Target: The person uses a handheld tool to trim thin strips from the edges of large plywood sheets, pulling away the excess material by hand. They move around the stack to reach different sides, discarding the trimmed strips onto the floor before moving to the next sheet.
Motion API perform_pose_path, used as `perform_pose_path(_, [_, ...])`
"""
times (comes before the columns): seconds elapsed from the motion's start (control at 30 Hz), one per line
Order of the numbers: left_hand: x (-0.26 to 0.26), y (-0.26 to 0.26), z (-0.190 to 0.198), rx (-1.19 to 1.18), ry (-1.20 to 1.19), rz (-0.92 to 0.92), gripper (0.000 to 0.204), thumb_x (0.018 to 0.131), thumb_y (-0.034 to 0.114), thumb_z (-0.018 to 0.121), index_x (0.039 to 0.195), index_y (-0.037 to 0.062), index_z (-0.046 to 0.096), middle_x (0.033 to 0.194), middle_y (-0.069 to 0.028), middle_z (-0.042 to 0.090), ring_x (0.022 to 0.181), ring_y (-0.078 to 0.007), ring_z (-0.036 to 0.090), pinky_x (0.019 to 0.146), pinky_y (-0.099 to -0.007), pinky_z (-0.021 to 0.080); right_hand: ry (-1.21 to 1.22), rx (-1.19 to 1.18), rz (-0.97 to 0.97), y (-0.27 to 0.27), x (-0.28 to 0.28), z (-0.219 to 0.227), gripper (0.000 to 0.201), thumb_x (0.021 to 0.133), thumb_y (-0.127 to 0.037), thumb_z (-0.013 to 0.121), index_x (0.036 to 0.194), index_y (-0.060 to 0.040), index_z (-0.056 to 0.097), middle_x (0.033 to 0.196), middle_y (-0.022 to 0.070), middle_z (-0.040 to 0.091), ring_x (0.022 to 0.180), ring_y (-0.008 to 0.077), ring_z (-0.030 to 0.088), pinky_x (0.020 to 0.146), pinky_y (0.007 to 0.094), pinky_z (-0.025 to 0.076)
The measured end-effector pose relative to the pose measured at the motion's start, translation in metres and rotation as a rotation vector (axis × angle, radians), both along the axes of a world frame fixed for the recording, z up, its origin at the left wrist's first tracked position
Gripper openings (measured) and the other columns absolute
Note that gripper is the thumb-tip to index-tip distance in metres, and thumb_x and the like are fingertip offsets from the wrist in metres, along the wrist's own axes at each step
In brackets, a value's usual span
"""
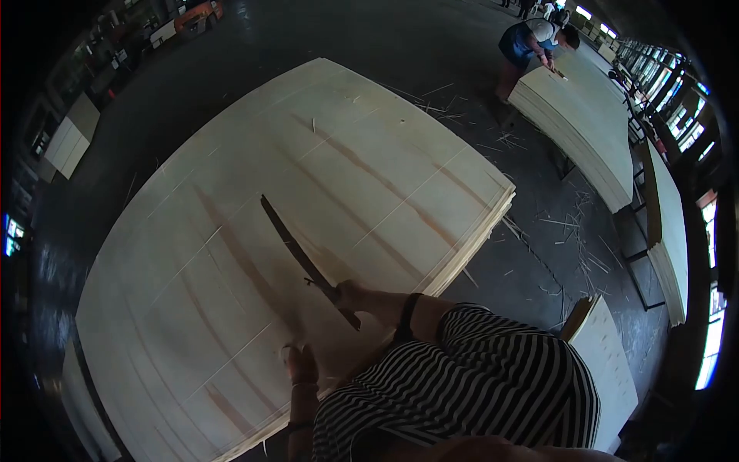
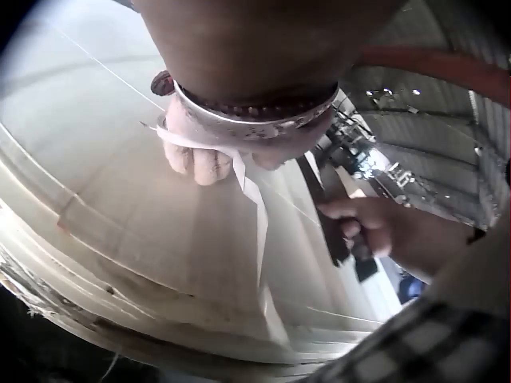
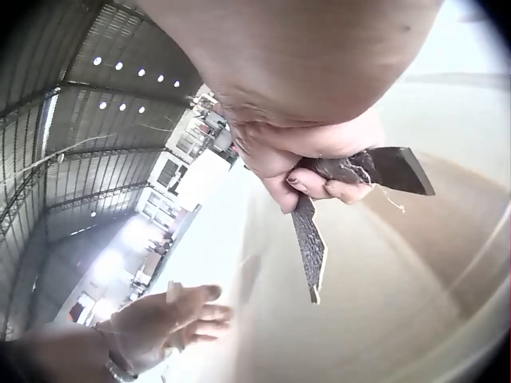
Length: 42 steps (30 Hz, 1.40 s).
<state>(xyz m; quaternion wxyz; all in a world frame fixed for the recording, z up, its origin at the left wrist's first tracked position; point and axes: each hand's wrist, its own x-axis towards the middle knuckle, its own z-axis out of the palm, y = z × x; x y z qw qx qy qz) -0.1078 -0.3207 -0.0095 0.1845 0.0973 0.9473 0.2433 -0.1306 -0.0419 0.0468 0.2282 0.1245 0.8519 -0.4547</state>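
Note:
Seen in the head view, my right hand (image 1: 356, 296) grips a long, dark, flat blade (image 1: 291, 245) over a broad pale wood sheet (image 1: 181, 254). The right wrist view shows its fingers curled round a wrapped, handle-like part, with a flat dark end (image 3: 403, 170) on one side and a rough, jagged dark section (image 3: 310, 247) below. My left hand (image 1: 300, 366) is low over the near side of the sheet; its fingers look extended in the right wrist view. A thin pale ribbon (image 2: 259, 231) trails from the left hand in the left wrist view.
The sheet tops a stack whose layered edge (image 1: 481, 231) faces right. Wood slivers (image 1: 570, 223) litter the dark floor. Another person (image 1: 531, 42) bends over a second stack (image 1: 581, 115); further stacks stand at the right. An orange vehicle (image 1: 198, 17) is far back.

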Motion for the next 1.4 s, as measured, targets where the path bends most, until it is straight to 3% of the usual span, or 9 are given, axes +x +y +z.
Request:
perform_pose_path(0.1, [-0.003,0.003,0.018,0.315,-0.106,0.156,0.041,0.082,0.021,0.055,0.114,-0.0034,0.050,0.120,-0.0237,0.050,0.106,-0.0360,0.050,0.089,-0.0422,0.042,0.017,0.005,0.019,-0.068,-0.019,0.020,0.035,0.066,-0.033,0.069,0.085,-0.0039,0.067,0.074,0.0165,0.065,0.076,0.0287,0.065,0.070,0.0369,0.049])
perform_pose_path(0.2, [-0.021,-0.013,0.029,-0.001,0.606,-0.445,0.035,0.083,0.018,0.054,0.108,-0.0047,0.049,0.095,-0.0193,0.060,0.087,-0.0297,0.059,0.078,-0.0379,0.047,0.258,-0.020,0.047,-0.136,-0.027,0.002,0.039,0.063,-0.034,0.067,0.088,-0.0031,0.066,0.080,0.0168,0.065,0.080,0.0313,0.063,0.073,0.0376,0.048])
perform_pose_path(0.27, [-0.023,-0.022,0.110,0.532,-0.352,0.240,0.025,0.083,0.015,0.054,0.101,-0.0027,0.052,0.075,-0.0140,0.062,0.068,-0.0229,0.061,0.068,-0.0351,0.049,0.082,-0.113,0.141,-0.170,-0.035,0.003,0.042,0.063,-0.037,0.068,0.088,-0.0020,0.065,0.084,0.0180,0.065,0.083,0.0325,0.063,0.075,0.0378,0.048])
perform_pose_path(0.5, [-0.089,-0.160,0.031,0.385,-0.242,0.474,0.031,0.088,0.028,0.046,0.093,0.0001,0.059,0.077,-0.0122,0.065,0.069,-0.0222,0.063,0.069,-0.0343,0.051,0.186,0.080,-0.033,-0.183,-0.007,-0.029,0.041,0.078,-0.039,0.062,0.099,-0.0043,0.062,0.094,0.0192,0.063,0.093,0.0365,0.059,0.080,0.0428,0.045])
perform_pose_path(0.6, [-0.107,-0.220,-0.018,-0.372,-0.011,-0.332,0.046,0.089,0.040,0.041,0.108,0.0004,0.055,0.095,-0.0196,0.063,0.089,-0.0335,0.062,0.077,-0.0419,0.049,0.106,0.267,-0.211,-0.139,0.010,-0.031,0.041,0.082,-0.041,0.053,0.098,-0.0041,0.061,0.098,0.0207,0.061,0.096,0.0372,0.057,0.080,0.0474,0.045])
perform_pose_path(0.77, [-0.125,-0.165,0.070,-0.389,0.182,0.055,0.039,0.089,0.034,0.044,0.104,-0.0001,0.056,0.106,-0.0204,0.058,0.099,-0.0334,0.056,0.084,-0.0428,0.046,-0.082,0.464,-0.400,-0.085,0.019,-0.011,0.035,0.087,-0.037,0.043,0.097,-0.0060,0.055,0.097,0.0214,0.059,0.093,0.0406,0.057,0.077,0.0506,0.046])
perform_pose_path(1.07, [-0.177,-0.028,0.060,-0.189,0.499,-0.333,0.040,0.079,0.027,0.063,0.114,0.0106,0.053,0.125,-0.0095,0.047,0.114,-0.0280,0.048,0.092,-0.0419,0.041,-0.145,0.548,-0.254,-0.090,-0.023,-0.003,0.049,0.080,-0.049,0.059,0.105,-0.0072,0.050,0.102,0.0177,0.061,0.097,0.0364,0.058,0.077,0.0484,0.047])
perform_pose_path(1.27, [-0.259,-0.011,0.040,-0.430,-0.053,0.056,0.038,0.082,0.035,0.055,0.111,0.0109,0.047,0.115,-0.0143,0.055,0.106,-0.0298,0.053,0.086,-0.0424,0.045,-0.190,0.495,-0.226,-0.085,-0.028,-0.009,0.050,0.080,-0.052,0.058,0.104,-0.0086,0.053,0.101,0.0174,0.062,0.095,0.0368,0.059,0.076,0.0484,0.048])
perform_pose_path(1.4, [-0.278,-0.020,0.032,-0.455,0.240,-0.059,0.058,0.081,0.038,0.056,0.128,0.0085,0.039,0.117,-0.0139,0.055,0.108,-0.0301,0.053,0.088,-0.0405,0.045,-0.249,0.505,-0.197,-0.079,-0.023,-0.017,0.043,0.086,-0.047,0.049,0.105,-0.0087,0.053,0.101,0.0179,0.062,0.096,0.0356,0.059,0.076,0.0490,0.048])
